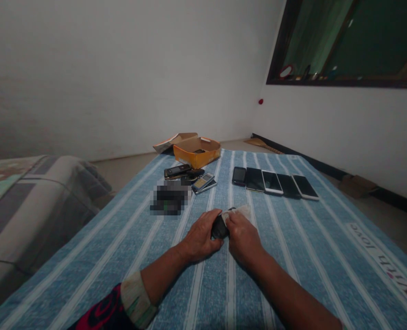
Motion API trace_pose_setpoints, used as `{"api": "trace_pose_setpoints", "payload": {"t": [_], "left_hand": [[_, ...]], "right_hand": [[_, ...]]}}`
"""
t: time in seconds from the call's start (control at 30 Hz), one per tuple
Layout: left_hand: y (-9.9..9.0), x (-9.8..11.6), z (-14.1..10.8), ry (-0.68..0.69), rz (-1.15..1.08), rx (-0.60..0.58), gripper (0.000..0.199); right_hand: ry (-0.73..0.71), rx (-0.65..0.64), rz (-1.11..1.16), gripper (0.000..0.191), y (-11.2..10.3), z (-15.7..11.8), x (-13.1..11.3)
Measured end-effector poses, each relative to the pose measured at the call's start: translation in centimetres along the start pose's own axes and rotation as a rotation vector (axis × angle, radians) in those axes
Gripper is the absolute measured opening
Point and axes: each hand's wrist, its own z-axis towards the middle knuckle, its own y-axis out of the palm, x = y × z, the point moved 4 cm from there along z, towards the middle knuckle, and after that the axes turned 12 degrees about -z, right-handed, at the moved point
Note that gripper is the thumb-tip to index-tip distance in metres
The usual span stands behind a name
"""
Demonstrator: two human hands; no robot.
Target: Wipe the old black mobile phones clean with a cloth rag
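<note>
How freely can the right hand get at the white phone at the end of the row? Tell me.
Probably freely, once it lets go. The right hand is on the dark object, which the left hand also grips. Only the striped blue cloth seems to lie between it and the phone.

Ahead of the hands [199, 238] rises a plain white wall [121, 78], meeting a second white wall [344, 133] off to their right. That wall carries a small red knob [260, 101], a dark-framed window [347, 41] high up and black skirting [327, 167] along its foot. A grey padded couch [41, 215] stands to their left, beside a pale floor [121, 172]. The light is dim and soft.
</note>
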Motion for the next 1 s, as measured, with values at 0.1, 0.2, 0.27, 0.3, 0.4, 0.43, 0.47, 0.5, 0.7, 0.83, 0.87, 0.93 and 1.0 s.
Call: {"api": "trace_pose_setpoints", "payload": {"t": [0.1,0.2,0.27,0.3,0.4,0.43,0.47,0.5,0.7,0.83,0.87,0.93,1.0], "left_hand": [[0.0,-0.2,-0.2,0.007,-0.025,-0.002,0.072],[-0.1,-0.2,-0.3,0.01,-0.049,-0.009,0.071],[-0.1,-0.1,-0.3,0.011,-0.052,-0.009,0.07],[-0.1,-0.1,-0.3,0.013,-0.049,-0.008,0.07],[0.0,-0.1,-0.2,0.018,-0.028,-0.001,0.069],[0.1,-0.1,-0.2,0.017,-0.021,0.003,0.07],[0.1,-0.1,-0.2,0.015,-0.016,0.007,0.07],[0.1,-0.2,-0.2,0.012,-0.013,0.01,0.07],[0.0,-0.7,-0.5,0.015,-0.027,-0.021,0.073],[0.1,-1.1,-0.7,0.03,-0.04,-0.037,0.073],[0.1,-1.1,-0.8,0.033,-0.043,-0.04,0.073],[0.1,-1.0,-0.8,0.035,-0.05,-0.042,0.075],[0.2,-0.9,-0.7,0.03,-0.057,-0.045,0.079]], "right_hand": [[-0.048,0.02,-0.005,0.044,0.5,-0.9,-1.3],[-0.088,0.018,0.011,0.047,0.8,-1.3,-2.4],[-0.093,0.019,0.018,0.045,0.7,-1.1,-2.4],[-0.087,0.021,0.018,0.043,0.5,-0.9,-2.1],[-0.036,0.023,0.005,0.039,0.0,-0.2,-0.7],[-0.012,0.021,-0.005,0.039,-0.1,-0.1,-0.2],[0.008,0.021,-0.016,0.039,-0.2,0.0,0.2],[0.023,0.021,-0.027,0.039,-0.2,-0.1,0.5],[-0.063,0.034,-0.001,0.045,0.5,-1.9,-1.2],[-0.114,0.043,0.022,0.049,0.9,-2.7,-2.7],[-0.112,0.043,0.021,0.048,1.0,-2.7,-2.7],[-0.09,0.043,0.011,0.046,1.0,-2.3,-1.9],[-0.031,0.047,-0.019,0.043,0.9,-1.8,-0.5]]}}
